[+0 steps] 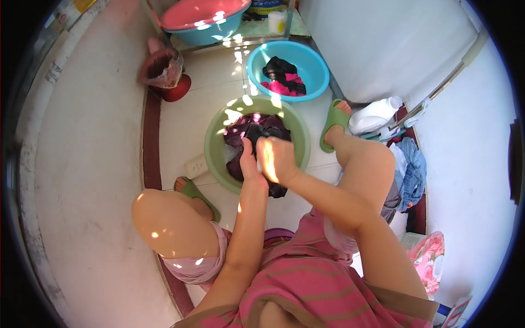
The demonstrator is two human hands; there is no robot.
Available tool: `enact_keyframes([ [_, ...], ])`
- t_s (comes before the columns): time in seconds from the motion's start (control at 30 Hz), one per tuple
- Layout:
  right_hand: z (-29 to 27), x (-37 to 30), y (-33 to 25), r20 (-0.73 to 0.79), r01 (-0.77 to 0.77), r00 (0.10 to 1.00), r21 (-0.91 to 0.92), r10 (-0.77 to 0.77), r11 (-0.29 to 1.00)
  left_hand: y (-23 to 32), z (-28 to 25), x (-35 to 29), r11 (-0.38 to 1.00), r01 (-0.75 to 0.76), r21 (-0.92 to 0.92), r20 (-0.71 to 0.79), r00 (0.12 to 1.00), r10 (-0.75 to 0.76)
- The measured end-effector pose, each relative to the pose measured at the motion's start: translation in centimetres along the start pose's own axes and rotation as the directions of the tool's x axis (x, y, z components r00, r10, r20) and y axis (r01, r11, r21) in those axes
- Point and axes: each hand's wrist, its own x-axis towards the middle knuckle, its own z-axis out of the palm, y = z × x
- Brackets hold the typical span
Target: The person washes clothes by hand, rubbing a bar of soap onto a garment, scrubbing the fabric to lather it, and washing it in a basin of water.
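Both my hands are together over the near part of a green basin [212,139] on the floor. My right hand [277,159] is closed in a fist on a black garment [262,133]. My left hand [252,167] is right beside it, thumb up, gripping the same cloth from the left; most of its fingers are hidden. One end of the garment hangs below my hands over the basin's near rim. Dark purple clothes [235,130] lie wet in the basin, with a little pale water showing at the left.
Beyond is a blue basin [320,82] holding black and pink clothes [281,87]. A red bin [176,90] stands at the left wall. To the right are a white bottle [374,116] and piled clothes [411,172]. My green-slippered feet flank the green basin.
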Motion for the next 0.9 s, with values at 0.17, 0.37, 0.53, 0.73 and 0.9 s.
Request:
enact_keyframes([
  [0.17,0.0,4.5,6.0,-0.188,-0.578,0.811,-0.105,0.554,0.810,-2.2,5.2,-2.7,0.996,0.063,0.060,0.094,0.993,-0.068],
  [0.37,0.7,0.0,-0.2,-0.072,0.094,0.993,-0.058,-0.098,0.994,1.0,2.1,-1.7,0.996,-0.093,0.016,0.235,0.968,0.087],
  [0.53,0.3,3.4,7.0,-0.055,-0.605,0.796,-0.110,0.603,0.789,-0.7,6.0,-3.3,0.996,-0.076,-0.035,0.258,0.963,0.083],
  [0.73,-5.1,4.7,4.4,0.327,-0.655,0.752,0.267,0.573,0.707,0.2,3.9,-1.7,-0.267,-0.192,0.944,0.220,0.972,0.077],
  [0.9,-4.1,2.6,3.2,0.523,-0.433,0.626,-0.384,0.578,0.816,-5.5,2.4,-3.3,-0.698,-0.211,0.685,0.374,0.923,0.088],
])
